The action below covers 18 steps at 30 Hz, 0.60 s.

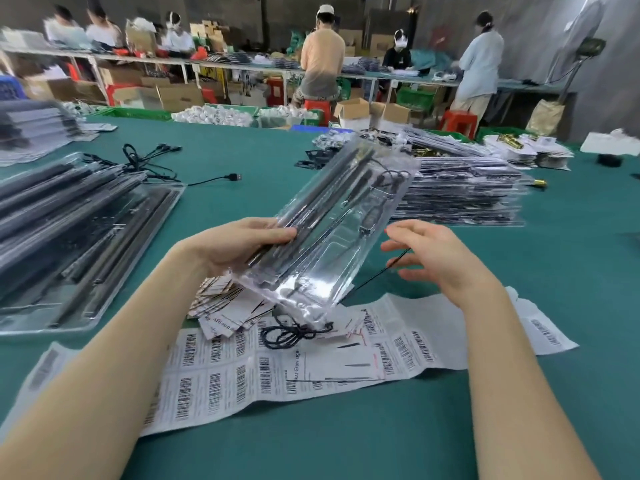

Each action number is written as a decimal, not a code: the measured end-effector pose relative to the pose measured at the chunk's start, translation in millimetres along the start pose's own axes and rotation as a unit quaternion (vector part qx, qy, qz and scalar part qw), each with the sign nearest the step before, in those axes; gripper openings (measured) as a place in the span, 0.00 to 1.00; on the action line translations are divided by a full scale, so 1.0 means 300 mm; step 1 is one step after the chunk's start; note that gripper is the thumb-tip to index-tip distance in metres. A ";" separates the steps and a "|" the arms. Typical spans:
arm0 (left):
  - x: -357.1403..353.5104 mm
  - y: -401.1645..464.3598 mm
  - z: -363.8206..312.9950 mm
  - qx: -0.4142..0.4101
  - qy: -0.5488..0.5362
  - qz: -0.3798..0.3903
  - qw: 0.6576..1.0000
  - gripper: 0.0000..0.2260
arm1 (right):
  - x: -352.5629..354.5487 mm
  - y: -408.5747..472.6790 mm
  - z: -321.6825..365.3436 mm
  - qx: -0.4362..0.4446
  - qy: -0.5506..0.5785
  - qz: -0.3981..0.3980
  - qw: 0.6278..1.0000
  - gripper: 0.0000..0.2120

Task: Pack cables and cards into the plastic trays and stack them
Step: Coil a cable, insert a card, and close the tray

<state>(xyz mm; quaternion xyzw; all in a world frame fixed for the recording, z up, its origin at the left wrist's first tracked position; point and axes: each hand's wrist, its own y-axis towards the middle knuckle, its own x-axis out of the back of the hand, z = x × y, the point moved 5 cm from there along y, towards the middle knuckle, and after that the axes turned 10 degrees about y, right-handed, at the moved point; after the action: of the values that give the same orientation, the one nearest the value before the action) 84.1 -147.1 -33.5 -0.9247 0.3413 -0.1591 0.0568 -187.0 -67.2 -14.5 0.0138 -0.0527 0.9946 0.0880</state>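
Above table (519,393), tray (332,233) between hands (242,242).

Left hand (239,242) gripping, right hand (438,252) spread.

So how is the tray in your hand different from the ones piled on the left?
The held tray is a single one, tilted up off the table in the left hand; the left stack is several trays lying flat. A thin cable dangles loose from the held tray. Both are clear plastic holding dark bars.

tray (332,230) above cards (228,306), stacks left (69,230) (and right (460,195))
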 end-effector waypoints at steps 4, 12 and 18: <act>-0.009 0.000 -0.004 -0.036 -0.018 0.026 0.999 0.19 | 0.009 -0.031 0.026 -0.102 -0.121 0.043 0.987 0.23; -0.039 0.016 -0.124 -0.096 0.292 -0.115 0.945 0.24 | 0.030 -0.104 0.012 -0.226 -0.272 0.165 0.921 0.27; -0.054 0.014 -0.163 -0.221 0.378 -0.267 0.859 0.09 | -0.016 -0.087 0.039 -0.149 -0.242 0.165 0.944 0.19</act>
<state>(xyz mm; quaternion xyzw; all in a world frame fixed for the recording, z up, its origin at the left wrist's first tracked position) 53.7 -139.7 7.7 -0.8374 0.1030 -0.4257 -0.3268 -177.5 -43.8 -0.5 0.2320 -0.2218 0.9426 -0.0921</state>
